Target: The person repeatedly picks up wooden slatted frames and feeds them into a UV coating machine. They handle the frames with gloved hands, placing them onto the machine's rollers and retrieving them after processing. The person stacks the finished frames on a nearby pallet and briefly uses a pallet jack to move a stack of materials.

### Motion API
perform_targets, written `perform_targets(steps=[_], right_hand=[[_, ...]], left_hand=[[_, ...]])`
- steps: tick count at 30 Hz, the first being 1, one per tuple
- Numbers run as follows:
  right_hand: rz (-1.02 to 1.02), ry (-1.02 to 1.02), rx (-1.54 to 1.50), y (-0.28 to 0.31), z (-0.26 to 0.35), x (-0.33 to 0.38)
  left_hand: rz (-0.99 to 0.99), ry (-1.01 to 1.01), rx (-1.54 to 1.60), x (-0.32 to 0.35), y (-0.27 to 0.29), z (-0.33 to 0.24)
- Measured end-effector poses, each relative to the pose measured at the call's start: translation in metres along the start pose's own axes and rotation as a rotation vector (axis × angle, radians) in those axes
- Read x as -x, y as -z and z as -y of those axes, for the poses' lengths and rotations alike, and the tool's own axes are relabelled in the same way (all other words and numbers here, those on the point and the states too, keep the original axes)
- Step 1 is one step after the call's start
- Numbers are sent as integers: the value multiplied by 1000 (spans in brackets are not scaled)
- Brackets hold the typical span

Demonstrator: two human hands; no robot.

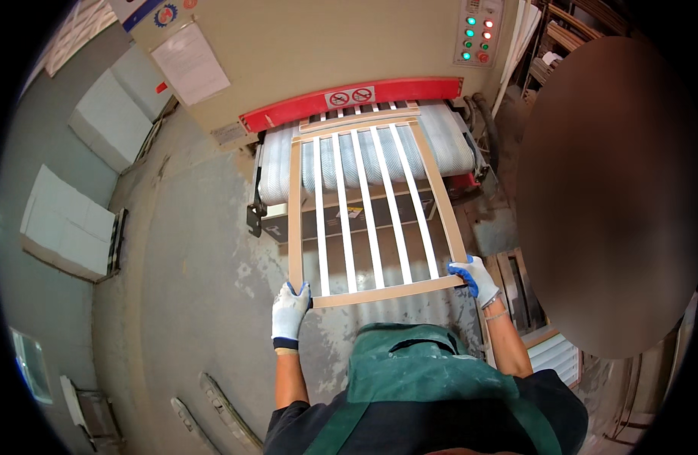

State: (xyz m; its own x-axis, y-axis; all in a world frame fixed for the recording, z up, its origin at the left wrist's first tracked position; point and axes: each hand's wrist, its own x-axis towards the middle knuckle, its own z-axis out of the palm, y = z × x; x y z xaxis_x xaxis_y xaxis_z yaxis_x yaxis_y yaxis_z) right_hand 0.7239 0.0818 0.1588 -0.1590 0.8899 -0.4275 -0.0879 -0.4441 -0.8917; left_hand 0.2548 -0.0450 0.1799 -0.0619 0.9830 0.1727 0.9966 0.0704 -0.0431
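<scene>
Slatted wooden frame (372,212), one in number, is held at its near end by both hands and lies lengthwise away from the person, its far end resting on the conveyor belt (451,144) of the machine ahead. Left hand (290,311), in a white glove with blue fingertips, is clenched on the near left corner of the frame, fingers wrapped over the edge where the side rail meets the bottom rail. Right hand (474,277), gloved alike, grasps the near right corner in the same manner, thumb side uppermost. Both forearms are bare, enter from the lower edge and extend forward; the right one carries a thin bracelet at the wrist. The frame sits roughly level between the hands and the belt.

Count on the frame: two side rails, one near cross rail, five white slats running lengthwise. A second frame end shows just beyond it at the machine mouth, under the red guard bar (353,98).

The machine (319,45) is beige, with one control panel (478,32) at upper right bearing green and red lights. The person wears a green apron (425,371). The concrete floor (190,250) lies to the left. A blurred dark oval covers the right side.
</scene>
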Motion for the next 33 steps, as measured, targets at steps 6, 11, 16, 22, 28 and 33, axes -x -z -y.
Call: perform_targets(steps=[6,11,16,22,28,33], right_hand=[[-43,-10,-119,-7,2,-6],[-53,14,-362,11,-30,9],[-152,-44,-383,35,-77,55],[-266,-142,-628,97,-179,130],[-256,-60,-688,140,-295,244],[-848,-525,-467,140,-396,341]], left_hand=[[24,-24,4,-33,-27,14],[69,46,84,-58,-42,18],[151,200,218,-79,-56,33],[114,439,606,-104,-34,12],[188,410,1327,-92,-34,36],[180,252,1297,-84,-95,96]])
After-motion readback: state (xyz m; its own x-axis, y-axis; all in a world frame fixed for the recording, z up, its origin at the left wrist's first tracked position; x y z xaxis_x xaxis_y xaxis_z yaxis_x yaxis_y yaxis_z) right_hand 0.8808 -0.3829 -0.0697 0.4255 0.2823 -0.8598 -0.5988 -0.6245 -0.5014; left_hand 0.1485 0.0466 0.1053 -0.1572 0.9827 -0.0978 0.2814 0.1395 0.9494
